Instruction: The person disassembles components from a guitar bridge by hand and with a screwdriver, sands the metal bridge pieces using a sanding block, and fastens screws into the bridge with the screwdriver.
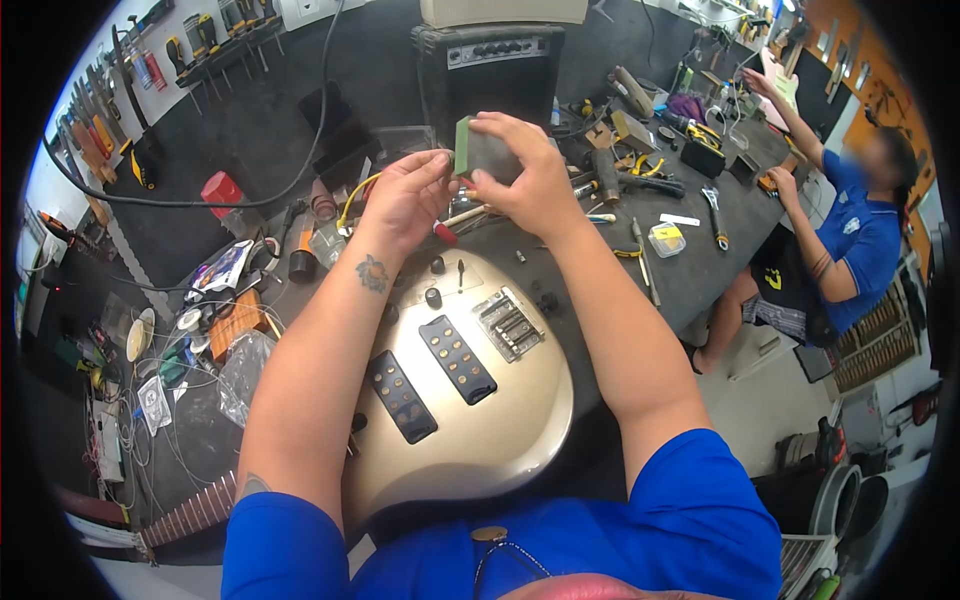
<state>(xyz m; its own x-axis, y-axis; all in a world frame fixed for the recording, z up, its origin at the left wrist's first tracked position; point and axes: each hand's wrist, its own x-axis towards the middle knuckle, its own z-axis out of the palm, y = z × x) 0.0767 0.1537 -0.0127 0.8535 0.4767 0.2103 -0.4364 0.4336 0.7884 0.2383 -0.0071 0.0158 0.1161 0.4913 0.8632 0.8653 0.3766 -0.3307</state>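
Observation:
My right hand is closed around a block with a green edge and a dark grey face, held up over the bench. Close to its green edge, the fingers of my left hand are pinched together; whatever is between them is too small to make out. Below my forearms lies a gold electric guitar body, its neck running to the lower left. It carries two black pickups, a metal bridge, a toggle switch and black knobs.
An amplifier stands at the back. Pliers, an adjustable wrench and a small yellow-labelled box lie on the right. Wires, a plastic bag and a wooden block crowd the left. A co-worker sits at right.

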